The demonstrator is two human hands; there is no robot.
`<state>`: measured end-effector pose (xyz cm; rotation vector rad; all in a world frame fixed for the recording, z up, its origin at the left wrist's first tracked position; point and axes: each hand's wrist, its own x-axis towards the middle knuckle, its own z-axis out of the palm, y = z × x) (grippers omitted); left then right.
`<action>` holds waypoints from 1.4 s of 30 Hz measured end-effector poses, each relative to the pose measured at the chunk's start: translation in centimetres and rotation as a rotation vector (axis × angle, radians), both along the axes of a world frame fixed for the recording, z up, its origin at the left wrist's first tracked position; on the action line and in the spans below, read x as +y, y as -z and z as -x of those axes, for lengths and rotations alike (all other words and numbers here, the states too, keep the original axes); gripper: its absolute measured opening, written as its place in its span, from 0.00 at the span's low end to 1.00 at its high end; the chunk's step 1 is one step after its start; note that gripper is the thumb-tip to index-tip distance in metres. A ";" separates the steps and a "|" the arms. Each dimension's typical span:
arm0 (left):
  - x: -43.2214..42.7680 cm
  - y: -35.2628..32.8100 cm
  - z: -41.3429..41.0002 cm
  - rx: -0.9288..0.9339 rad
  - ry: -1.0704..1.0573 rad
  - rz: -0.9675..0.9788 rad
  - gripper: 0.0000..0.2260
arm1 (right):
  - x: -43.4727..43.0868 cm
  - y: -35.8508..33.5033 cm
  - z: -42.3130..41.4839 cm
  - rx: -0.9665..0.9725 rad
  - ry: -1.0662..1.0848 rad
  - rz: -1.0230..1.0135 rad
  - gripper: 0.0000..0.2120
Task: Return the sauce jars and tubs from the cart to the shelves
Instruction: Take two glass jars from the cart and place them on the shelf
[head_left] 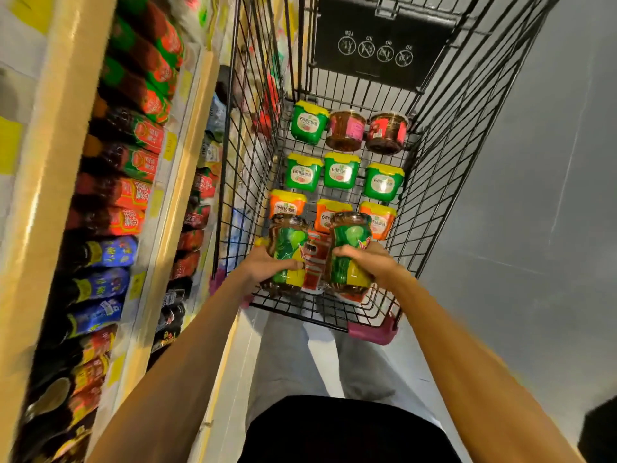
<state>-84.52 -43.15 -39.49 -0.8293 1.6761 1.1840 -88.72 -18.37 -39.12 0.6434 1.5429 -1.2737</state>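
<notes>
Holding: left hand [267, 265] is gripping left jar [287, 253]; right hand [365, 262] is gripping right jar [350, 250], side by side.
Jars' place: hovering at cart [467, 128] 6 o'clock end.
Tubs: green tubs [341, 170] and orange tubs [287, 203] are sitting toward 12 o'clock.
Shelves [50, 182]: standing at cart's 9 o'clock.

The black wire cart [434, 128] stood on a grey floor [534, 228], just beside pale wooden shelves [50, 162]. On the cart's bottom sat three rows of containers. The far row held one green tub [309, 123] and two clear jars of dark red sauce [345, 130]. The middle row held three more green tubs [341, 171], and the near row three orange tubs [287, 203], all with yellow lids. The shelves carried rows of dark bottles with red-and-green labels [150, 78], orange labels [133, 195] and blue labels [103, 252].
</notes>
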 end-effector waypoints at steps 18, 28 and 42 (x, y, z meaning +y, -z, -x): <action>-2.1 -17.1 -10.9 0.518 -0.886 -0.131 0.36 | -5.8 -15.6 3.4 0.350 -0.521 0.235 0.27; -0.8 -23.5 -26.1 0.786 -1.155 0.305 0.41 | -13.5 -25.6 -5.4 0.741 -0.877 0.429 0.20; 10.5 -30.5 -56.4 0.914 -1.618 0.953 0.36 | -18.1 -32.1 -34.0 0.909 -1.288 0.754 0.36</action>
